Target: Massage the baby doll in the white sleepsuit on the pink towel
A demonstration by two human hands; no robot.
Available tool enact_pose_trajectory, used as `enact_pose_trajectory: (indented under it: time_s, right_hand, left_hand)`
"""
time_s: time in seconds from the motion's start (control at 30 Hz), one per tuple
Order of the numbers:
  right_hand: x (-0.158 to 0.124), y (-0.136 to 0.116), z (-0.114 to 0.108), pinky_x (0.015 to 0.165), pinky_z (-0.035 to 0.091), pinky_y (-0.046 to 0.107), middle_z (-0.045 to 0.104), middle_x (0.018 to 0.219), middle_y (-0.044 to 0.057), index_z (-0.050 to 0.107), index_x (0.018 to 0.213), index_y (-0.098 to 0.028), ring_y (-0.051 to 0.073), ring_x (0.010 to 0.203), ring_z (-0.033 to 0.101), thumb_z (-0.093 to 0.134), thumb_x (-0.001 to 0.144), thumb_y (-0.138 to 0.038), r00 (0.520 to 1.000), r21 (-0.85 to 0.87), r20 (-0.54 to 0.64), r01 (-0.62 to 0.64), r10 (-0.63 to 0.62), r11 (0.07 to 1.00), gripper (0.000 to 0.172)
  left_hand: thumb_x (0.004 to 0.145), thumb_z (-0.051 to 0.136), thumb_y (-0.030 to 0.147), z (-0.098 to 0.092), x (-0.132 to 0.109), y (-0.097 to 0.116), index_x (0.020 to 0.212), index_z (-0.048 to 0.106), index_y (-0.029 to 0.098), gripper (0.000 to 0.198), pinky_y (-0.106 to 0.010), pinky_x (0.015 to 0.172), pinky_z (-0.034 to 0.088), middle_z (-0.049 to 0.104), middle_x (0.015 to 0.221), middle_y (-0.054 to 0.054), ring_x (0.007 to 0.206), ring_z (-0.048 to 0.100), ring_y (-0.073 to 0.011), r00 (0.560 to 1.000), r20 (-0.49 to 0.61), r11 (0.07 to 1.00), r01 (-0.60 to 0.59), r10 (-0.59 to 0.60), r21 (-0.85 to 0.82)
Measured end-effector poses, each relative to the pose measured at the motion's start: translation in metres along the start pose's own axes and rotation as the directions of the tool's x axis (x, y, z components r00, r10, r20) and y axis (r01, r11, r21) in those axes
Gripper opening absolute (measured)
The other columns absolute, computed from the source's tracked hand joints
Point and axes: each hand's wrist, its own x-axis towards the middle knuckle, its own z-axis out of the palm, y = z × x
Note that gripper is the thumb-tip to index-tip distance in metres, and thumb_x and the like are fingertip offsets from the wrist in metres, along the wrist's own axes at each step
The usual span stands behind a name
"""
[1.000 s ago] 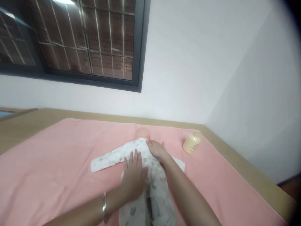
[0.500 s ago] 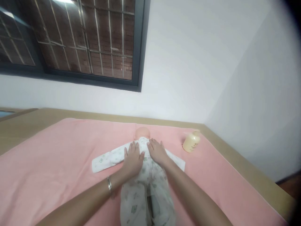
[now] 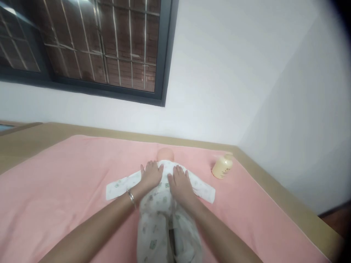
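The left hand [image 3: 151,176] and right hand [image 3: 182,184] rest flat, fingers slightly spread, on the baby doll [image 3: 165,199] in printed white clothes [image 3: 153,230], head near the pink cloth's [image 3: 68,175] far edge. Dark lettering on the cream pump bottle [image 3: 222,167], near the far right corner, is illegible.

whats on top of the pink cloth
The pink cloth bears a doll in white printed clothes and, to the right, a pump bottle. The left hand and right hand rest on the clothes. Anything beneath the doll is covered.
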Motion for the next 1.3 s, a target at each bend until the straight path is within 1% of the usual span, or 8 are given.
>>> enact_pose_trajectory:
  time_s: [0.23,0.5,0.6,0.7,0.9,1.03,1.13,1.3]
  right_hand:
    - [0.052,0.020,-0.016,0.108,0.000,0.061,0.057,0.129,0.013,0.056,0.126,-0.018,0.027,0.124,0.046,0.006,0.099,-0.047,0.983,0.101,0.169,-0.083,0.066,0.991,0.064]
    - [-0.029,-0.004,0.001,0.115,0.002,0.046,0.014,0.155,0.010,0.020,0.150,-0.008,0.022,0.144,0.004,0.011,0.099,-0.044,0.996,0.041,0.066,0.065,-0.068,0.997,0.063]
    - [-0.021,0.002,-0.003,0.115,0.001,0.046,0.016,0.155,0.010,0.020,0.150,-0.008,0.021,0.144,0.006,0.009,0.099,-0.045,0.995,0.041,0.083,0.050,-0.054,0.998,0.063]
    - [0.015,0.016,-0.013,0.112,-0.004,0.052,0.021,0.153,0.013,0.027,0.148,-0.009,0.023,0.143,0.012,0.013,0.099,-0.047,0.994,-0.009,0.108,-0.029,0.030,1.000,0.063]
    - [0.050,0.031,-0.020,0.107,-0.002,0.061,0.056,0.129,0.014,0.054,0.129,-0.017,0.028,0.125,0.046,0.005,0.099,-0.048,0.977,0.088,0.204,-0.085,0.066,0.992,0.065]
    - [0.012,0.024,-0.007,0.113,0.007,0.048,0.043,0.143,0.013,0.042,0.139,-0.012,0.025,0.135,0.032,0.016,0.100,-0.043,0.996,0.052,-0.032,0.087,-0.086,0.995,0.057]
    - [-0.009,0.018,0.001,0.114,0.012,0.041,0.036,0.148,0.012,0.039,0.142,-0.010,0.022,0.139,0.024,0.016,0.100,-0.042,0.987,0.073,-0.069,0.151,-0.146,0.986,0.057]
    - [0.019,0.021,-0.006,0.112,0.013,0.041,0.047,0.140,0.012,0.047,0.135,-0.012,0.022,0.133,0.036,0.016,0.100,-0.041,0.992,0.068,-0.050,0.123,-0.120,0.990,0.055]
  left_hand:
    - [0.096,0.017,0.042,0.026,-0.081,-0.011,0.142,0.034,0.006,0.061,-0.057,0.113,0.013,0.031,0.149,-0.019,0.142,0.017,-0.0312,0.936,-0.086,0.934,-0.326,0.341,0.147]
    - [0.097,0.016,0.042,0.006,-0.010,-0.012,0.139,0.039,0.014,0.055,-0.064,0.110,0.001,0.035,0.148,-0.015,0.140,0.025,-0.0263,0.996,-0.040,0.996,-0.081,0.080,-0.028]
    - [0.097,0.015,0.045,0.008,-0.004,-0.007,0.139,0.039,0.012,0.058,-0.063,0.110,0.003,0.036,0.148,-0.016,0.141,0.023,-0.0277,0.998,-0.044,0.999,-0.040,0.039,-0.024]
    - [0.097,0.018,0.045,0.018,-0.030,-0.003,0.142,0.034,0.007,0.061,-0.059,0.112,0.009,0.032,0.149,-0.019,0.142,0.017,-0.0304,0.977,-0.136,0.985,-0.161,0.167,0.057]
    - [0.096,0.020,0.044,0.024,-0.077,0.000,0.143,0.033,0.007,0.061,-0.057,0.112,0.012,0.031,0.149,-0.019,0.142,0.018,-0.0322,0.913,-0.168,0.927,-0.356,0.373,0.118]
    - [0.097,0.017,0.039,0.004,-0.046,-0.002,0.133,0.045,0.014,0.052,-0.062,0.110,0.012,0.038,0.146,-0.016,0.140,0.023,-0.0300,0.956,-0.073,0.959,-0.283,0.285,0.033]
    - [0.097,0.014,0.043,-0.008,-0.011,-0.003,0.126,0.051,0.019,0.052,-0.066,0.108,0.009,0.049,0.139,-0.012,0.135,0.034,-0.0286,0.992,0.008,0.989,-0.122,0.123,-0.085]
    - [0.096,0.021,0.044,0.002,-0.018,0.002,0.127,0.050,0.015,0.052,-0.057,0.110,0.017,0.052,0.133,-0.016,0.132,0.038,-0.0298,0.986,-0.066,0.986,-0.158,0.154,-0.053]
